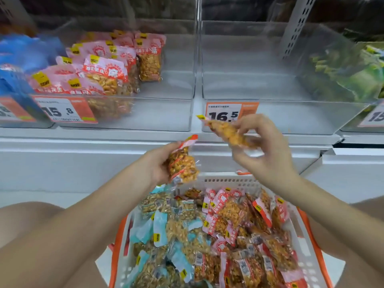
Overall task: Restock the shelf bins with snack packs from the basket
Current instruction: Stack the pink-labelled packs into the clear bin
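Observation:
My left hand [160,165] grips a snack pack of orange nuts with a red-orange top [182,163], upright above the basket. My right hand [264,146] pinches a second orange snack pack [226,132], tilted, just in front of the clear bin tagged 16.5 [270,113], which holds nothing. The white and orange basket [311,252] below is full of several red-topped and blue-topped snack packs [207,235]. Left of the bare bin, the clear bin tagged 15.8 [166,113] holds several pink-red packs [104,67] on its left side.
A white shelf ledge [83,142] runs below the bins. Blue packs [18,59] fill the far-left bin and green packs [357,71] the far-right bin. My knees frame the basket on both sides.

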